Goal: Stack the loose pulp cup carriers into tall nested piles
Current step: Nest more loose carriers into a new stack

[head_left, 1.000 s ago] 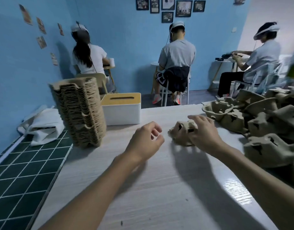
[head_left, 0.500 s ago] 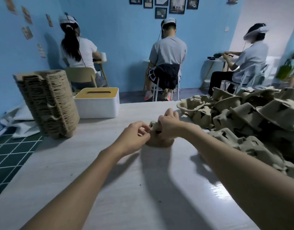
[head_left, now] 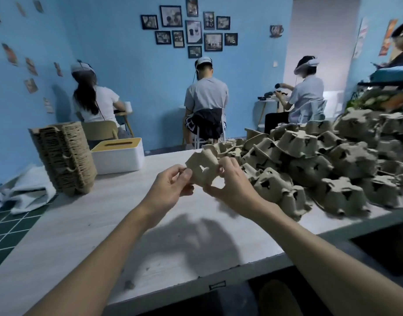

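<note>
You hold one carrier (head_left: 201, 166) above the counter (head_left: 100, 224). Your left hand (head_left: 171, 189) and right hand (head_left: 233, 188) pinch its opposite edges with curled fingers (head_left: 183, 176). Turn it to match the pile (head_left: 64, 158) at far left, then nest it squarely.

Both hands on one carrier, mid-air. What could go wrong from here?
Tall nested pile sits near the left edge of the table; seating the carrier hard might topple it. The left hand and right hand pinch thin pulp rims, which may crease. The loose heap reaches the front edge; a brush could spill pieces.
</note>
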`<state>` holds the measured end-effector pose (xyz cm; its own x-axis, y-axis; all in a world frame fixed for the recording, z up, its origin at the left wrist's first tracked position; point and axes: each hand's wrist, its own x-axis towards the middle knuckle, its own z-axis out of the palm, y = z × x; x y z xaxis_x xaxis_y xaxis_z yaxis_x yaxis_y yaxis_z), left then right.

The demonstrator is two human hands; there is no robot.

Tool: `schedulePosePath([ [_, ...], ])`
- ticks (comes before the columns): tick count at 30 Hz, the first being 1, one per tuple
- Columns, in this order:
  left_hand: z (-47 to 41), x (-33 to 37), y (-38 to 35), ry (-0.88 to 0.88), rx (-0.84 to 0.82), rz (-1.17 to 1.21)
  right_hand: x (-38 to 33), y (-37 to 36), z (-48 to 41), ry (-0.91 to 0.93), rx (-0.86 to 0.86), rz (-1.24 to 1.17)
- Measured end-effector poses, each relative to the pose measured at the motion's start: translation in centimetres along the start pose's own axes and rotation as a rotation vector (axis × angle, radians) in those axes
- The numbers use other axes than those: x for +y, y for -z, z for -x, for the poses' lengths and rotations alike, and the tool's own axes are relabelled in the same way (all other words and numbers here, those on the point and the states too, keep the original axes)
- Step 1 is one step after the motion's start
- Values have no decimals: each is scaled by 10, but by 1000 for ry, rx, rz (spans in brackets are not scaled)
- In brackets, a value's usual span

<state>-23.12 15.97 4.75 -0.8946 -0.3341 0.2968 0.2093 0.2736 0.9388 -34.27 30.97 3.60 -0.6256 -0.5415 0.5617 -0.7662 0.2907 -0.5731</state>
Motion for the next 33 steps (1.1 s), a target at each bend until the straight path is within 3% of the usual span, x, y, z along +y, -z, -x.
schedulePosePath([
  [2,-7,-7,1,-47,53,-123,9,17,-1,-18,-44,171],
  [4,-14,-19,6,-90,81,-276,14,33,-1,-27,0,424],
  [6,-18,-32,9,-104,93,-395,15,46,4,-70,64,523],
  [13,-34,-55,8,-125,153,-442,20,19,45,-302,161,104],
  [21,-40,-66,16,-154,141,-388,36,-10,29,-385,269,49],
  [24,-38,-73,16,-165,117,-409,41,-20,22,-337,327,-4],
  [30,-34,-77,19,-193,62,-500,41,-28,-1,-55,459,126],
  [33,-33,-78,20,-190,54,-501,45,-35,-10,36,487,57],
])
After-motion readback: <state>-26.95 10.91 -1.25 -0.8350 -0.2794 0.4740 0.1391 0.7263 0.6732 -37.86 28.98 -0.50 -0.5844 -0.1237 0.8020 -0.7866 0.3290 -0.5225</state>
